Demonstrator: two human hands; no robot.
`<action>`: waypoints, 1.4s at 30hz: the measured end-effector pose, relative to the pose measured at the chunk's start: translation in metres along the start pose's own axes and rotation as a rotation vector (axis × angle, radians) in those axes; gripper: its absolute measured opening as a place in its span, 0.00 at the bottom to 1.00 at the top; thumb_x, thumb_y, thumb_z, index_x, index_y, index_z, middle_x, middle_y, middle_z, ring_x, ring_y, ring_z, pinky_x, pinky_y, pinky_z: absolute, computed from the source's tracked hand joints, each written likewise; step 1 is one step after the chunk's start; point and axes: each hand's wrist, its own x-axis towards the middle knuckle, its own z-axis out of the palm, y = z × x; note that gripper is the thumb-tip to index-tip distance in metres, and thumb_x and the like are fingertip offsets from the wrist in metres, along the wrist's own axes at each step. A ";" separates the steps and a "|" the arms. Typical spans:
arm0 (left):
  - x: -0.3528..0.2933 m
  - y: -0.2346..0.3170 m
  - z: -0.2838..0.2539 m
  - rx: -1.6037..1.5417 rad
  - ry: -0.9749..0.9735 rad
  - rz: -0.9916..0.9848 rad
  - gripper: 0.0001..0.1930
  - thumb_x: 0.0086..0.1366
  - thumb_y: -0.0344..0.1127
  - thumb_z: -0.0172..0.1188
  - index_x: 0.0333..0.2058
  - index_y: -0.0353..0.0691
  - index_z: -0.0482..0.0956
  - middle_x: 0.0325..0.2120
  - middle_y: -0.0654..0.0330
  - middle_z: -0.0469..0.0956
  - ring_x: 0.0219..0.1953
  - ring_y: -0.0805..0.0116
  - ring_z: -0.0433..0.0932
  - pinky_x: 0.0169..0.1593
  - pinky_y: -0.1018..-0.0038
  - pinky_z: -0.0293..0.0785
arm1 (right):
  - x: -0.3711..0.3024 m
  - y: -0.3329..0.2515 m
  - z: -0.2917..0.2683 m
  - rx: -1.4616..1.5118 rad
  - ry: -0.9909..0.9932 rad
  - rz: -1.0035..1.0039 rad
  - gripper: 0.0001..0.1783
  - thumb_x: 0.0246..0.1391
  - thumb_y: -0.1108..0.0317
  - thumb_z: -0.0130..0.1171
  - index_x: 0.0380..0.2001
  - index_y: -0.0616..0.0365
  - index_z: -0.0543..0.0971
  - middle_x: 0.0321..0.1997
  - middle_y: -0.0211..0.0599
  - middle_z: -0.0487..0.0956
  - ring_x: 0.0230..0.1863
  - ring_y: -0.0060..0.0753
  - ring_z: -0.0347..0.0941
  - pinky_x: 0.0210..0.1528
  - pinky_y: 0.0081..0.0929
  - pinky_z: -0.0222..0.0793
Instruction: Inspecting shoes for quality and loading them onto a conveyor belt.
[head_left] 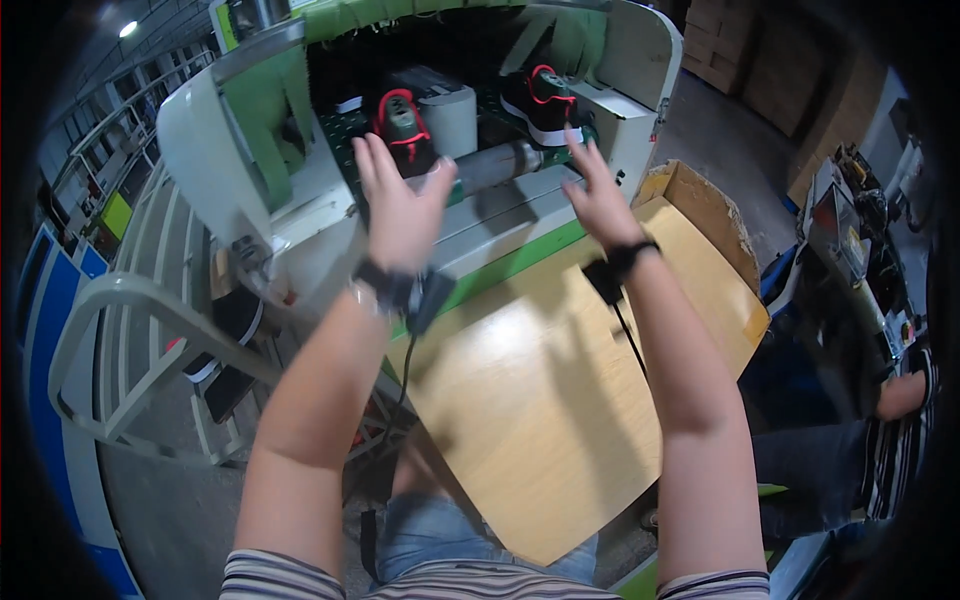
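Two dark shoes with red laces stand on the green conveyor belt [348, 135] inside the machine's opening. The left shoe [401, 118] is partly covered by my left hand [405, 215], which is in front of it with thumb and fingers spread. My right hand [604, 200] reaches up just below the right shoe [548, 108], whose white sole shows. Its fingers are apart as well, with nothing in them. Whether either hand touches a shoe, I cannot tell. Black straps with small boxes and cables circle both wrists.
A pale machine [215, 140] with green strip curtains surrounds the belt, and a metal roller [498, 166] lies across its front. Below my arms is a wooden board [530, 400] with cardboard [705, 205] along its far right edge. Metal racks [130, 300] stand left; another person's arm [900, 395] shows right.
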 end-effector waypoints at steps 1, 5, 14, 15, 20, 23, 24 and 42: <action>-0.031 -0.001 -0.015 -0.033 -0.085 0.116 0.48 0.62 0.45 0.66 0.68 0.25 0.45 0.70 0.38 0.42 0.73 0.49 0.45 0.72 0.67 0.45 | -0.047 -0.007 -0.002 -0.021 -0.110 -0.021 0.41 0.56 0.74 0.57 0.71 0.34 0.58 0.75 0.64 0.46 0.72 0.63 0.52 0.70 0.40 0.56; -0.194 -0.009 -0.087 0.212 -0.863 0.058 0.45 0.65 0.50 0.60 0.70 0.35 0.45 0.72 0.41 0.37 0.73 0.42 0.40 0.71 0.45 0.40 | -0.255 -0.073 -0.013 -0.034 -0.633 0.314 0.38 0.58 0.61 0.62 0.70 0.47 0.60 0.75 0.63 0.46 0.74 0.66 0.43 0.73 0.49 0.47; -0.351 -0.055 -0.098 0.214 -0.958 0.046 0.42 0.66 0.56 0.54 0.70 0.40 0.48 0.72 0.50 0.42 0.74 0.47 0.39 0.68 0.39 0.44 | -0.437 -0.172 -0.001 -0.351 -0.719 0.497 0.51 0.52 0.39 0.61 0.73 0.47 0.53 0.78 0.53 0.38 0.77 0.63 0.28 0.72 0.63 0.22; -0.352 -0.056 -0.100 0.221 -0.948 0.042 0.42 0.66 0.56 0.54 0.70 0.40 0.48 0.72 0.50 0.42 0.74 0.47 0.39 0.68 0.39 0.44 | -0.439 -0.173 0.002 -0.348 -0.721 0.484 0.51 0.52 0.39 0.61 0.73 0.47 0.53 0.78 0.53 0.38 0.77 0.63 0.28 0.72 0.63 0.22; -0.344 -0.070 -0.130 0.139 -0.805 0.157 0.31 0.63 0.47 0.58 0.62 0.40 0.65 0.64 0.51 0.61 0.67 0.50 0.57 0.65 0.47 0.55 | -0.449 -0.173 0.007 -0.414 -0.676 0.478 0.49 0.52 0.41 0.61 0.72 0.45 0.54 0.78 0.49 0.41 0.78 0.60 0.30 0.72 0.62 0.23; -0.292 -0.069 -0.190 0.190 -0.315 0.217 0.17 0.55 0.33 0.63 0.45 0.41 0.80 0.47 0.55 0.78 0.54 0.53 0.72 0.58 0.56 0.64 | -0.450 -0.175 0.007 -0.405 -0.660 0.487 0.49 0.52 0.42 0.62 0.72 0.45 0.55 0.78 0.49 0.41 0.78 0.59 0.31 0.72 0.62 0.24; -0.271 -0.074 -0.213 0.284 -0.185 0.165 0.16 0.55 0.32 0.63 0.43 0.40 0.80 0.46 0.54 0.78 0.54 0.52 0.72 0.59 0.55 0.62 | -0.451 -0.175 0.007 -0.414 -0.661 0.496 0.49 0.52 0.41 0.62 0.72 0.45 0.55 0.78 0.49 0.41 0.78 0.59 0.31 0.72 0.62 0.24; -0.181 -0.218 -0.331 0.633 -0.136 -0.305 0.31 0.50 0.45 0.70 0.53 0.47 0.73 0.49 0.52 0.77 0.56 0.52 0.72 0.57 0.43 0.61 | -0.446 -0.175 0.006 -0.414 -0.695 0.506 0.49 0.53 0.39 0.59 0.72 0.47 0.54 0.78 0.50 0.40 0.78 0.58 0.29 0.73 0.60 0.21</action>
